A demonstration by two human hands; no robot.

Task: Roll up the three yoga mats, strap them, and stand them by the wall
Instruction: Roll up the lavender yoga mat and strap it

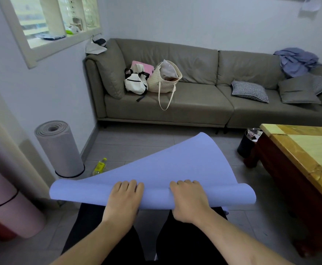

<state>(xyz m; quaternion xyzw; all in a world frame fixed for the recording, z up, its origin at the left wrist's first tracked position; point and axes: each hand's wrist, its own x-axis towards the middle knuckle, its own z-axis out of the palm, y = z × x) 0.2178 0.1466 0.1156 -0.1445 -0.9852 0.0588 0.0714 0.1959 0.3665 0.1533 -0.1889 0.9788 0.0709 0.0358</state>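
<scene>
Head view: I look down at my two bare hands working a blue yoga mat (162,169) held over my dark-trousered legs (102,236)
Blue mat: its near end is curled into a loose roll across my lap, and the free end lifts away from me to a rounded corner in mid-air
Left hand (124,196): palm down on the roll, fingers curled over its top, gripping the mat
Right hand (188,197): beside the left with a gap between them, fingers curled over the roll, thumb tucked under, gripping the mat
Grey mat (60,148): rolled, standing upright against the left wall, a dark strap around its base
Pink mat (9,203): rolled, at the far left edge, a dark strap around it, cut off by the frame
Open floor (137,142): grey tiles run from my knees to the sofa
Edges: a grey sofa (194,100) closes the far side; a wooden table (299,159) juts in on the right with a dark bin (246,144) at its corner
Floor clutter: a yellow bottle (100,166) lies near the grey mat
Writing: the bottle label is too small to read
</scene>
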